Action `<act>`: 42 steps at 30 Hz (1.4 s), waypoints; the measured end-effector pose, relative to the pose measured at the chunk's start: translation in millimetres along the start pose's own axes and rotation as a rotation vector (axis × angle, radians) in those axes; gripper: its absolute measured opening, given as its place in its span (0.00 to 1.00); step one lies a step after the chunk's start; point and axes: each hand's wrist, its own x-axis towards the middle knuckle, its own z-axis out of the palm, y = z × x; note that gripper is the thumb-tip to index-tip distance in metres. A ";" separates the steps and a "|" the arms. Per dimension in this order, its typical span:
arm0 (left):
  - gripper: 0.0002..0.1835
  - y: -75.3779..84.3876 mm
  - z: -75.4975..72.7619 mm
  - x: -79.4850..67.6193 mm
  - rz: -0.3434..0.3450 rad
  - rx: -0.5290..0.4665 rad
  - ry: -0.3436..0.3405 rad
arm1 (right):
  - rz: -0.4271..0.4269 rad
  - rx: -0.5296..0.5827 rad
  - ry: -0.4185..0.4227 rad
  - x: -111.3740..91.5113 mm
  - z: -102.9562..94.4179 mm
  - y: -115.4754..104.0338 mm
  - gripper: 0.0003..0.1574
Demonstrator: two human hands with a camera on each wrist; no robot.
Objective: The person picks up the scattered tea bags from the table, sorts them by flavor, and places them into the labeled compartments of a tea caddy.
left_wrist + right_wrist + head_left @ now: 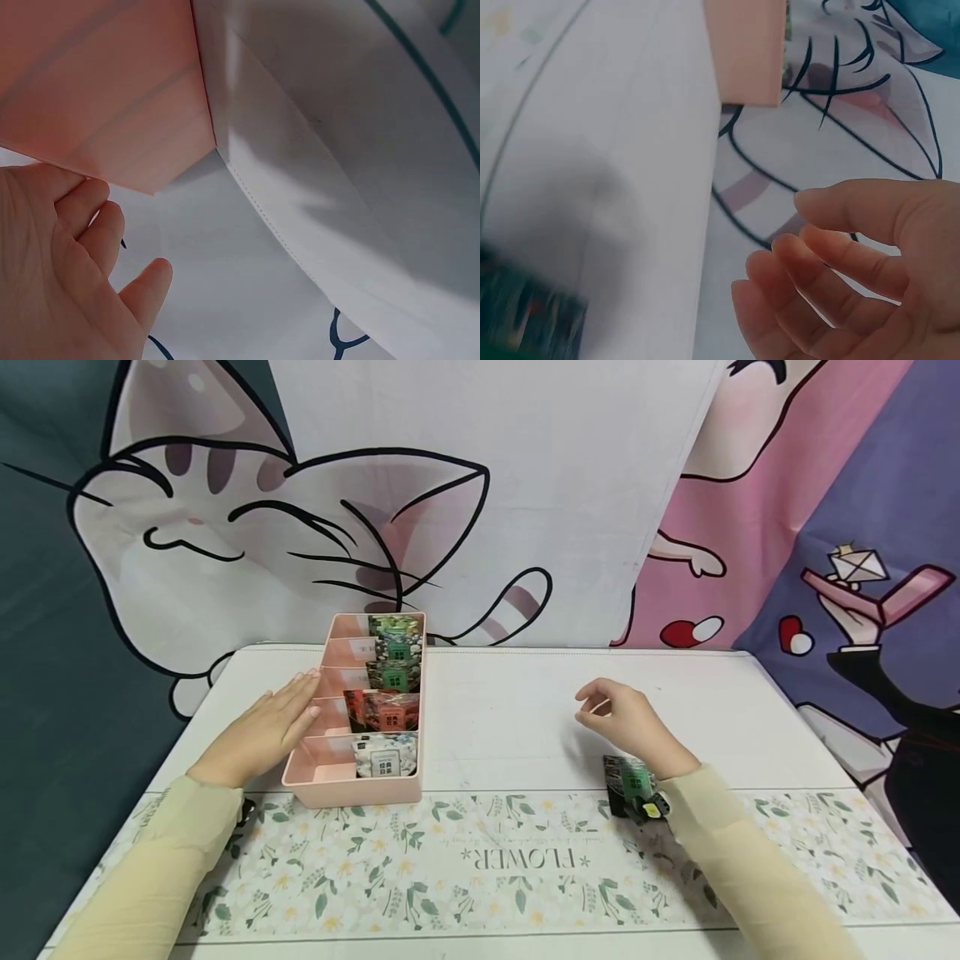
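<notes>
A pink compartment box [352,792] stands on the table, left of centre. My left hand [264,727] touches its left rim with straight fingers; the left wrist view shows those fingers [105,225] against the box's side wall [112,135]. Tea packets fill its compartments: a white one [386,755] nearest me, then a red one [382,711], with green ones [393,676] farther back. To the right, my right hand [628,718] hovers over the table, fingers loosely bent and nothing between them. Below it lies a dark green tea packet [621,785], partly hidden by the wrist.
A floral strip [517,885] with printed lettering crosses the white table [510,718] near the front. Behind the table hangs a cloth backdrop [585,485] with cartoon cats. A small dark wrist device [652,808] overlaps the loose packet from the head view.
</notes>
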 end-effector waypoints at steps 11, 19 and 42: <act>0.36 -1.4 -0.6 1.0 0.008 0.009 0.000 | 0.047 -0.065 -0.095 -26.5 -21.6 26.8 0.19; 0.36 -1.7 1.4 1.3 0.006 0.001 -0.001 | 0.148 -0.120 -0.127 -43.1 -29.1 38.5 0.21; 0.36 -2.8 2.1 1.2 0.002 0.004 0.006 | 0.392 -0.167 -0.269 -54.6 -32.3 58.6 0.24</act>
